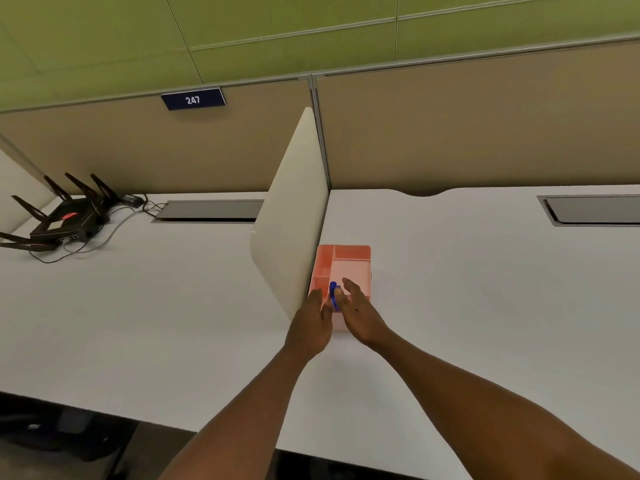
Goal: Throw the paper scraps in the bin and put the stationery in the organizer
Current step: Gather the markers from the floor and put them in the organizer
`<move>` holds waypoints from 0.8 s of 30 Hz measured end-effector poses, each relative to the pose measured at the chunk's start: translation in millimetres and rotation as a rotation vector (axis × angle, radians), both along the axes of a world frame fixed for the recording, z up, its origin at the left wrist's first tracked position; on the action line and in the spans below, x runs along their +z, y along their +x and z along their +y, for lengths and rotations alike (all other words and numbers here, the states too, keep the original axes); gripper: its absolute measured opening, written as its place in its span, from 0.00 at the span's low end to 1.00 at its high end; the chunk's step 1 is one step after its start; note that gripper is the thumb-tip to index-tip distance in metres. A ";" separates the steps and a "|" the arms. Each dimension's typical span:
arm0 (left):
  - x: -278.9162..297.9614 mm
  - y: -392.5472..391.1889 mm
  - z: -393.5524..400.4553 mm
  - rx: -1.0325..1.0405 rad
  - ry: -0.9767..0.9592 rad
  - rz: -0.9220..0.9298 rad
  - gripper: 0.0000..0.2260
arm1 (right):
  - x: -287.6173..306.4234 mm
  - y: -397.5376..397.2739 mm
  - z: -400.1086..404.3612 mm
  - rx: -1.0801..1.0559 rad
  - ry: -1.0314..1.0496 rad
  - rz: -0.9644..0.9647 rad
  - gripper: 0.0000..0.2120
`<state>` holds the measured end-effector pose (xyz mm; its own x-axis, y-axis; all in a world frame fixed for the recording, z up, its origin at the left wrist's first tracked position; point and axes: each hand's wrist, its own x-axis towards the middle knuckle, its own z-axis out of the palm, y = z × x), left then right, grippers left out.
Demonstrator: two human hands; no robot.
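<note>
Two hands over one pink organizer [349, 268], which sits on the white tabletop [485, 289] tight against the cream divider [294, 216], well back from the near edge. Left hand [310, 323] at the organizer's near-left corner, fingers mostly straight and resting on its rim; whether the thumb touches the pen I cannot tell. Right hand [360, 313] pinches one blue pen [334, 295] with thumb against it, other fingers loosely extended above the big compartment. Pen stands near-upright over the organizer's near end, between both hands. One black router [65, 220] with several antennas at the far-left corner, cables trailing. One "247" sign [193, 99] on the partition.
</note>
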<state>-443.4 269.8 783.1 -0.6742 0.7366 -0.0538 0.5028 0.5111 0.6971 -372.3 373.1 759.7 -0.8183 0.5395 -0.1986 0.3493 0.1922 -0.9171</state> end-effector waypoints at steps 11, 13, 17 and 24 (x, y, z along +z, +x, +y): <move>-10.9 53.9 -111.1 -0.098 -0.167 0.289 0.26 | 1.8 98.4 -113.0 -0.134 0.591 -0.103 0.32; -14.4 68.4 -136.6 -0.132 -0.183 0.394 0.27 | -1.3 118.9 -141.5 -0.122 0.764 -0.212 0.32; -22.0 100.9 -183.8 -0.200 -0.189 0.491 0.28 | -2.6 160.3 -192.7 -0.159 0.852 -0.361 0.32; -32.5 158.0 -241.5 -0.372 -0.207 0.464 0.30 | 2.6 241.7 -271.0 -0.226 0.823 -0.490 0.32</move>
<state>-285.5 28.2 750.6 -0.3625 0.9318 0.0166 0.8992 0.3450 0.2691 -130.6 102.1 762.2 -0.6059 0.7953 0.0192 0.7626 0.5875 -0.2706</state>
